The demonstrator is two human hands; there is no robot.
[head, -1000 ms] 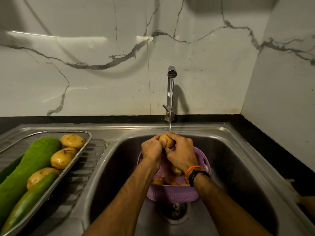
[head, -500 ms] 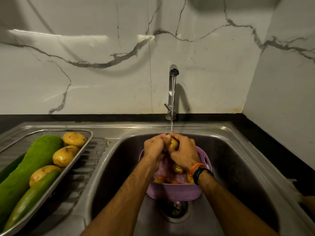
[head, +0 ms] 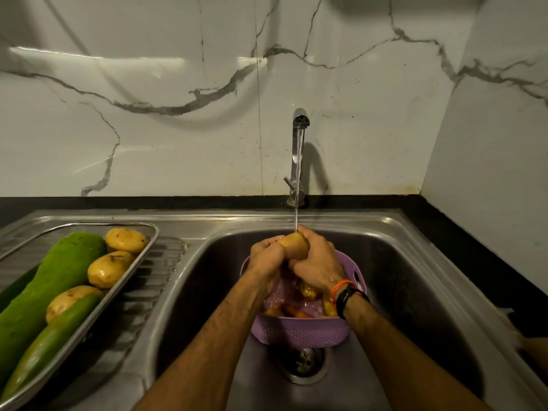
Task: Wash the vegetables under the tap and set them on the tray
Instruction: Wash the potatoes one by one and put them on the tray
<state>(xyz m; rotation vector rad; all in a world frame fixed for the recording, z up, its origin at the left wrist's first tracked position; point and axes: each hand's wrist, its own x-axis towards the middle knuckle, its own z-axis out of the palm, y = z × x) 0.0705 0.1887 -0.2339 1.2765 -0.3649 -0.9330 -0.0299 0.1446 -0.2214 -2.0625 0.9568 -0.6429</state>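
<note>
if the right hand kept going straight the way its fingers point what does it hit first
The right hand points left across the potato, so it would most likely meet the left hand first; the two already look close to touching.

The yellow-brown potato (head: 295,246) under the tap is mostly covered by the left hand (head: 267,256) and right hand (head: 318,266); only its top shows. The two arms hide much of the perforated purple plastic colander (head: 299,330), so the vegetables inside it cannot be counted. The long green gourds (head: 50,289) and the steel wire-rimmed tray (head: 130,280) run off the left edge.
</note>
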